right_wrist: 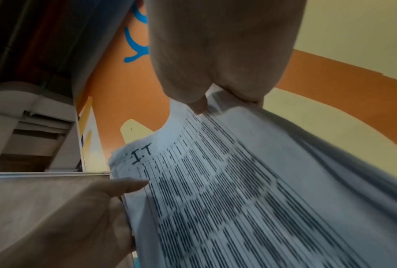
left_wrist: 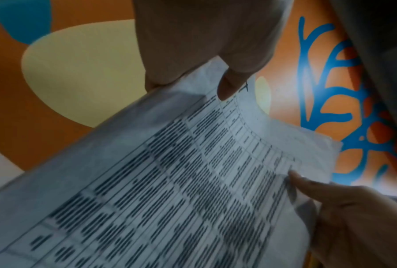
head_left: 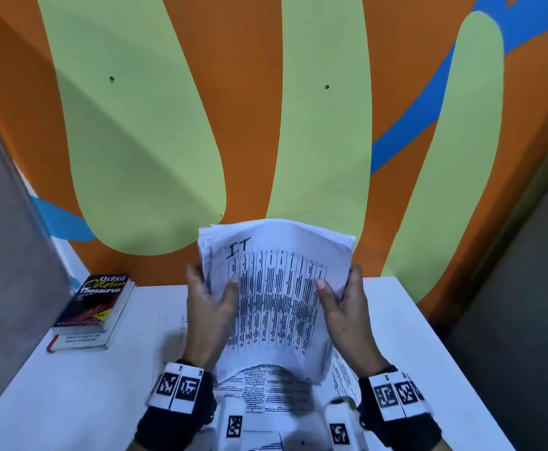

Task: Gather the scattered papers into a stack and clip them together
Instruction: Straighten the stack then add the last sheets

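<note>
Right hand (right_wrist: 218, 54) pinches the paper stack (right_wrist: 250, 190) at one edge, left hand (right_wrist: 83, 217) grips the opposite edge.

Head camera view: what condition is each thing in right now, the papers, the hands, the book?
Stack of papers: lifted off the table, held upright, bowed, edges uneven, unclipped.
Left hand: grips the stack's left edge.
Right hand: grips the stack's right edge.
Loose sheets: flat on the white table.
Thesaurus: closed, lying on another closed book.

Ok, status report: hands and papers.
Left hand and right hand grip paper stack upright above table. More sheets underneath. No clip seen.
</note>
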A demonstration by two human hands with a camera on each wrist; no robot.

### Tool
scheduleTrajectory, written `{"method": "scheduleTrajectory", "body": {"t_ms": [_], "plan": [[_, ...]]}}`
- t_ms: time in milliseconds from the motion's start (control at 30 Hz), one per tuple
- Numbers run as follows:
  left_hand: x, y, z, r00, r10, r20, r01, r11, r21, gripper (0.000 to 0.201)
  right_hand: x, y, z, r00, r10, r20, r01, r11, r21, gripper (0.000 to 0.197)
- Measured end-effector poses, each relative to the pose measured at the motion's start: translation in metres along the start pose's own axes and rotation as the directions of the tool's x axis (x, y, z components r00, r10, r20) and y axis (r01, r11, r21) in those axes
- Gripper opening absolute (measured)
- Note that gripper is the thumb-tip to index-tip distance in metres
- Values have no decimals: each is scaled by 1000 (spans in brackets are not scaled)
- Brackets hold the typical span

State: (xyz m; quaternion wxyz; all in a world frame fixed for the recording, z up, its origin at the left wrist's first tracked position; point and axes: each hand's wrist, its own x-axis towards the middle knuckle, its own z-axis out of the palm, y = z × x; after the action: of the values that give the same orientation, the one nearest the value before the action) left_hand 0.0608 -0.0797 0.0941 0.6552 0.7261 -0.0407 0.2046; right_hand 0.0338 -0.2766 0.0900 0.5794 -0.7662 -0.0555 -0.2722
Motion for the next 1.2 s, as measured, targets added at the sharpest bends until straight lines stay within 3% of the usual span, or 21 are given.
{"method": "scheduleTrajectory", "body": {"t_ms": [67,167,267,367,500,567,667,733,833,900,1000,1067,1133,1200], "plan": [[1,-4,-1,1000,0,20,-1,1000,18,42,-3,6,0,1000,27,13,-27,999,-22,35],[0,-6,2,998,8,55,-10,999,40,37,-8,16,6,998,60,-22,-62,995,-82,14],[-1,0,1,999,-3,44,2,1000,14,40,-6,12,6,997,49,-60,-51,998,-29,7],[-3,-4,-3,999,-27,31,26,999,38,45,-6,9,3,997,74,-6,-74,996,41,31],[-4,-17,1,993,-117,23,114,988,109,41,-15,26,9,988,154,-27,-156,983,-95,19],[-3,-13,1,994,-110,-3,109,989,103,33,-13,26,9,986,152,-64,-156,986,-55,7],[-3,-8,-3,998,-67,-8,67,998,20,24,-9,20,6,990,132,-41,-133,991,-19,21],[-5,-16,-7,992,-109,69,110,994,-5,31,-11,23,6,986,165,-14,-165,985,-49,24],[-9,-30,-15,934,-264,241,281,959,-39,28,-12,27,4,980,180,-83,-184,982,-44,21],[-10,-31,-22,925,-258,278,282,958,-49,28,-7,20,4,981,169,-92,-170,985,-8,23],[-2,-23,-34,964,-179,195,177,984,26,24,7,11,11,990,134,-34,-134,991,3,13],[3,-16,-47,988,-119,103,104,985,140,44,18,17,19,986,161,-37,-161,987,-19,9],[10,-5,-64,996,-84,-33,89,974,210,48,23,36,28,949,312,-49,-316,944,-101,23],[17,5,-82,982,-53,-183,107,949,297,52,17,62,34,867,498,-18,-477,819,-318,45]]}}
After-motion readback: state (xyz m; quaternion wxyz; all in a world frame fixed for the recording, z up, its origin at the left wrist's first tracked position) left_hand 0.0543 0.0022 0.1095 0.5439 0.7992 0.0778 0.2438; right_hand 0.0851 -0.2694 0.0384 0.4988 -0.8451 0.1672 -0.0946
